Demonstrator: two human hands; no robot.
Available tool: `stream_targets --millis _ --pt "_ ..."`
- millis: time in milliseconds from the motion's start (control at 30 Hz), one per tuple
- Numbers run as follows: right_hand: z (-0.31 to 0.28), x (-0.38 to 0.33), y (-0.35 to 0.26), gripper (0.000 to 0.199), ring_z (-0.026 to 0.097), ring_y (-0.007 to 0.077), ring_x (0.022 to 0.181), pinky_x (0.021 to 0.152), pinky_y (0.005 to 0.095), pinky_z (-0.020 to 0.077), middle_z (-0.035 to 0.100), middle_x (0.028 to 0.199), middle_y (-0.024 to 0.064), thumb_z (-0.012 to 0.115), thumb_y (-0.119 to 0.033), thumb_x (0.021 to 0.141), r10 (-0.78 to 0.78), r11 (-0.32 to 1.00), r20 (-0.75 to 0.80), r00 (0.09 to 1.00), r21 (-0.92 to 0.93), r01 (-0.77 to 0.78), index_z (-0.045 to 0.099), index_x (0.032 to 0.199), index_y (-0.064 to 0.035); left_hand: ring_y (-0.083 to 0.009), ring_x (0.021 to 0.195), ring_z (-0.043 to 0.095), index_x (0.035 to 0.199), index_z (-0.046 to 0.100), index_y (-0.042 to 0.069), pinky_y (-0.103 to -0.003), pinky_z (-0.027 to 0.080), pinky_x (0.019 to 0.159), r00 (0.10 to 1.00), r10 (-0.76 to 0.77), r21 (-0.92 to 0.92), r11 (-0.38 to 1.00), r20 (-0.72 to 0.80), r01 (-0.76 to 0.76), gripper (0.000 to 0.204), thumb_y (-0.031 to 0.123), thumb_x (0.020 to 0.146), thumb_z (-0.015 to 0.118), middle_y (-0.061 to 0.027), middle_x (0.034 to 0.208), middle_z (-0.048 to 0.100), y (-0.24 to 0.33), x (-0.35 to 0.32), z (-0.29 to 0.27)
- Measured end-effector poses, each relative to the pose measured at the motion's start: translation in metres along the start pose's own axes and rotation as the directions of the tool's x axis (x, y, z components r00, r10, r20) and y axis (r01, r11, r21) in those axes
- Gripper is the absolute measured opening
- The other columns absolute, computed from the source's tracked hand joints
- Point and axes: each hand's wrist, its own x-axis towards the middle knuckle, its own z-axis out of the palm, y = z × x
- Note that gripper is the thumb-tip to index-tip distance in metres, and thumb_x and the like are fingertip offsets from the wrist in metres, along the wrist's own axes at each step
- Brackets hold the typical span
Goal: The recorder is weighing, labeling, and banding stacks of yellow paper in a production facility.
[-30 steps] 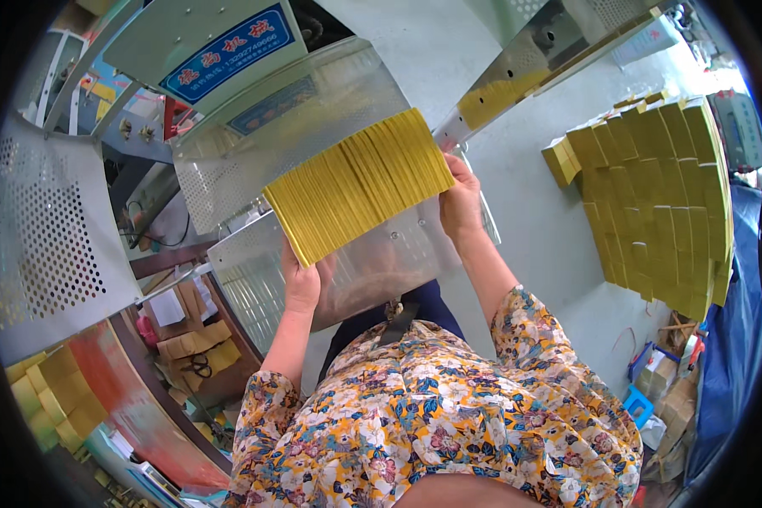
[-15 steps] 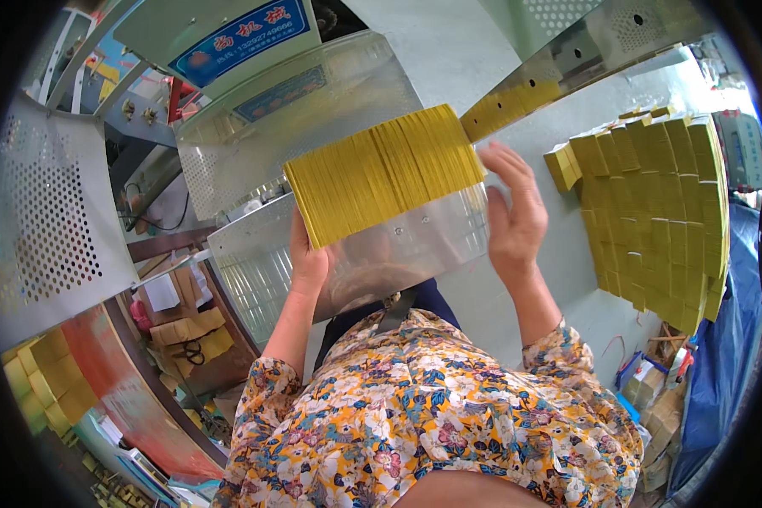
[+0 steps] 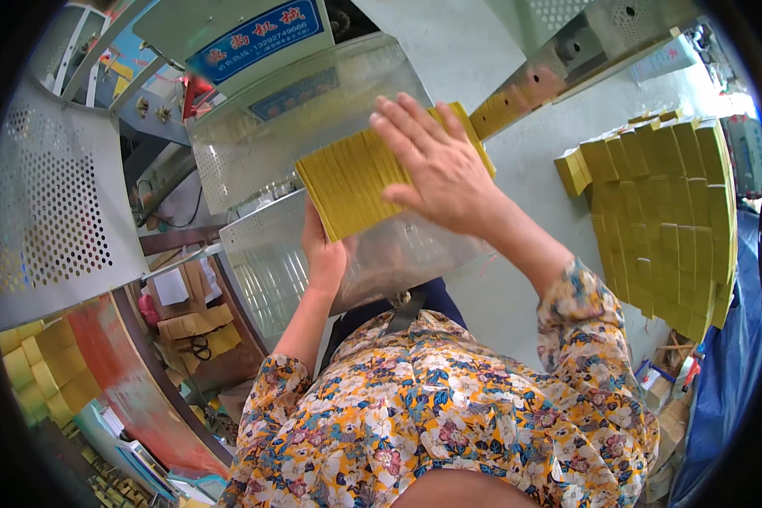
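Note:
A thick stack of yellow paper sheets [image 3: 347, 182], standing on edge in a row, rests on a shiny metal tray [image 3: 381, 241] in front of me. My left hand [image 3: 323, 250] grips the stack's near left end, its fingers partly hidden behind the sheets. Flat across the right part of the stack's top lies my right hand [image 3: 440, 165], fingers stretched out and somewhat spread, the thumb pointing left.
Perforated sheet metal [image 3: 51, 195] stands at left, and a machine with a blue sign [image 3: 258, 38] is at the back. A slotted metal bar [image 3: 559, 72] extends right. Piled yellow paper bundles [image 3: 652, 212] stand on the floor. Scissors [image 3: 199, 347] lie on a lower-left shelf.
My right hand has moved left from beside the stack's right end onto its top. My left hand keeps its hold, and the view has shifted slightly.

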Motion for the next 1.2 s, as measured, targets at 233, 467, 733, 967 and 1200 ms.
stream_targets --millis 233,467,733,967,1200 --pt "-0.002 0.01 0.019 0.074 0.023 0.0273 0.146 0.119 0.0497 0.015 0.032 0.156 0.0108 0.053 -0.052 0.091 -0.005 0.999 -0.021 1.0 -0.052 0.003 0.036 0.146 -0.0055 -0.0156 0.114 0.056 0.145 0.039 0.006 -0.029 0.046 0.095 0.998 -0.04 0.053 0.998 0.04 0.038 0.05 0.004 0.096 0.049 -0.0071 0.132 0.055 0.021 0.013 -0.001" --pt "0.034 0.021 0.04 0.074 0.023 0.0259 0.146 0.119 0.0494 0.0145 0.034 0.155 0.0097 0.046 -0.056 0.093 0.054 0.993 0.097 0.994 -0.113 -0.043 0.036 0.147 -0.007 -0.0176 0.106 0.059 0.138 0.045 0.005 -0.029 0.047 0.092 0.993 -0.004 0.315 0.949 0.118 -0.034 0.041 0.005 0.096 0.046 -0.0105 0.124 0.06 0.04 0.019 0.003" --pt "0.045 0.023 0.026 0.074 0.022 0.0266 0.147 0.119 0.0521 0.0127 0.034 0.155 0.0098 0.044 -0.057 0.094 0.003 0.999 0.097 0.995 -0.033 0.0 0.038 0.147 -0.0058 -0.0176 0.113 0.056 0.133 0.049 0.001 -0.031 0.046 0.094 0.998 -0.045 0.186 0.982 0.043 0.036 0.035 0.01 0.099 0.047 -0.0095 0.125 0.059 0.026 0.019 -0.002" --pt "0.03 -0.003 0.046 0.071 0.025 0.0258 0.146 0.119 0.0506 0.0134 0.033 0.155 0.0085 0.049 -0.051 0.093 0.118 0.993 -0.026 0.993 -0.005 -0.118 0.038 0.146 -0.0057 -0.0174 0.107 0.06 0.132 0.05 0.003 -0.029 0.05 0.087 0.996 -0.063 0.304 0.952 0.057 0.043 0.035 0.006 0.097 0.048 -0.01 0.119 0.062 0.042 0.012 0.014" --pt "-0.019 -0.047 0.035 0.042 0.049 0.0265 0.128 0.107 0.0411 0.0371 0.052 0.14 0.0107 0.06 -0.02 0.091 0.069 0.925 -0.271 0.96 0.377 0.04 0.054 0.129 -0.0035 -0.0169 0.106 0.06 0.132 0.05 0.004 -0.027 0.049 0.088 0.997 -0.043 0.156 0.987 0.068 0.032 0.033 0.006 0.099 0.046 -0.0096 0.12 0.062 0.027 0.01 -0.006"
